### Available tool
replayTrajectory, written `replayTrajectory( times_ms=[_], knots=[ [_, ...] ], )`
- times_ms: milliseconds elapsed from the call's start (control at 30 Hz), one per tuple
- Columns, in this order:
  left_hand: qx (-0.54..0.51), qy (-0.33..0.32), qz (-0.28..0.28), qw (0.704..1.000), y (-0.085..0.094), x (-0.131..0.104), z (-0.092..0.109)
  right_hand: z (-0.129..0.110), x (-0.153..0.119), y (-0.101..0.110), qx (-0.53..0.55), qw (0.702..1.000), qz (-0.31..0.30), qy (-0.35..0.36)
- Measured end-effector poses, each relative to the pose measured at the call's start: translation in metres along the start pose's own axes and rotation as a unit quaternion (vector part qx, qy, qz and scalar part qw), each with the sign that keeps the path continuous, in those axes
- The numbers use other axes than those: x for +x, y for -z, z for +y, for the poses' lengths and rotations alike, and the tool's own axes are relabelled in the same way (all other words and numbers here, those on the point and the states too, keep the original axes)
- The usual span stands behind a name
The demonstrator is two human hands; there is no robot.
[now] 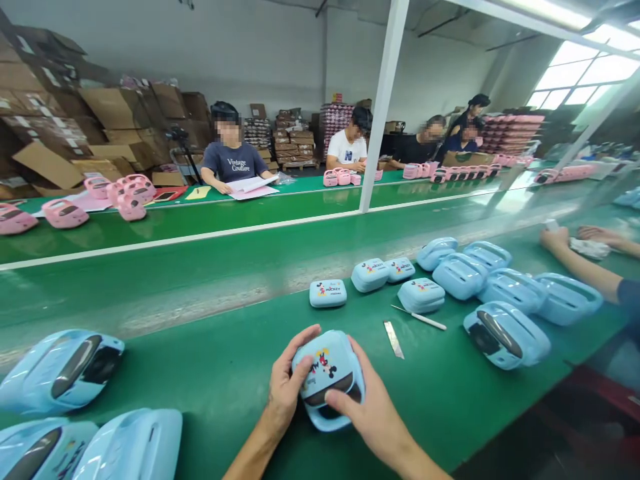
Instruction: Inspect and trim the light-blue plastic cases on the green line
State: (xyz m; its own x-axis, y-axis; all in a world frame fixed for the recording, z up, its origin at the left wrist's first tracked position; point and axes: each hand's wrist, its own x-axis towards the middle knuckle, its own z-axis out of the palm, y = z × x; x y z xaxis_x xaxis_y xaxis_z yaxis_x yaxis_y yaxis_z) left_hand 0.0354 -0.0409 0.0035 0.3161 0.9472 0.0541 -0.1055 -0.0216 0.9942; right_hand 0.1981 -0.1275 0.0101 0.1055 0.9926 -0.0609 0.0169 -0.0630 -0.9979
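Note:
A light blue case (331, 353) with a printed cartoon mouse and a dark window is held between both my hands above the green table. My left hand (289, 377) wraps its left side, thumb on the printed face. My right hand (367, 400) grips the right side, its thumb by the dark window. Just beyond them stand small blue printed covers (328, 293). A white-handled pointed tool (425, 321) and a flat metal blade (393, 339) lie on the table to the right of the case.
More blue cases stand at the left (65, 373) and right (507, 333). A co-worker's hands (555, 237) are at the far right. Beyond the green belt (225, 247), several people sit near pink cases (65, 213). A white post (383, 107) rises mid-view.

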Motion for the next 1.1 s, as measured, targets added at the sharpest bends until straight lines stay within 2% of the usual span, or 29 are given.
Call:
replayTrajectory(
  times_ms=[33, 100, 200, 333, 433, 500, 567, 633, 700, 800, 900, 1000, 1100],
  knots=[
    [0.022, -0.019, -0.033, 0.999, 0.002, 0.0, 0.002, -0.008, 0.006, 0.002, -0.037, 0.999, -0.003, 0.007],
    [0.05, -0.028, -0.087, 0.995, 0.007, -0.001, 0.006, -0.023, 0.02, 0.013, -0.131, 0.988, -0.05, 0.063],
    [0.087, -0.029, -0.107, 0.99, 0.006, -0.004, 0.009, -0.037, 0.034, 0.034, -0.223, 0.954, -0.14, 0.144],
    [0.094, -0.061, -0.105, 0.988, -0.002, -0.006, 0.005, -0.038, 0.037, 0.049, -0.265, 0.935, -0.191, 0.137],
    [0.094, -0.076, -0.105, 0.987, -0.006, -0.006, 0.002, -0.037, 0.032, 0.062, -0.283, 0.932, -0.191, 0.125],
    [0.106, -0.082, -0.099, 0.986, -0.006, -0.005, 0.001, -0.034, 0.03, 0.077, -0.292, 0.937, -0.14, 0.127],
    [0.111, -0.082, -0.093, 0.986, -0.006, -0.004, 0.001, -0.025, 0.03, 0.097, -0.324, 0.938, -0.021, 0.119],
    [0.109, -0.083, -0.091, 0.986, -0.006, -0.004, 0.001, -0.009, 0.03, 0.121, -0.401, 0.902, 0.121, 0.105],
    [0.109, -0.082, -0.092, 0.986, -0.007, -0.004, 0.002, 0.011, 0.029, 0.143, -0.503, 0.833, 0.21, 0.101],
    [0.111, -0.083, -0.094, 0.986, -0.007, -0.004, 0.002, 0.039, 0.023, 0.166, -0.622, 0.741, 0.23, 0.099],
    [0.11, -0.088, -0.094, 0.986, -0.007, -0.004, 0.002, 0.054, 0.018, 0.177, -0.681, 0.691, 0.224, 0.092],
    [0.108, -0.09, -0.096, 0.985, -0.007, -0.003, 0.001, 0.059, 0.019, 0.182, -0.706, 0.664, 0.231, 0.084],
    [0.118, -0.093, -0.094, 0.984, -0.006, -0.003, -0.001, 0.057, 0.026, 0.187, -0.706, 0.667, 0.223, 0.088]
  ],
)
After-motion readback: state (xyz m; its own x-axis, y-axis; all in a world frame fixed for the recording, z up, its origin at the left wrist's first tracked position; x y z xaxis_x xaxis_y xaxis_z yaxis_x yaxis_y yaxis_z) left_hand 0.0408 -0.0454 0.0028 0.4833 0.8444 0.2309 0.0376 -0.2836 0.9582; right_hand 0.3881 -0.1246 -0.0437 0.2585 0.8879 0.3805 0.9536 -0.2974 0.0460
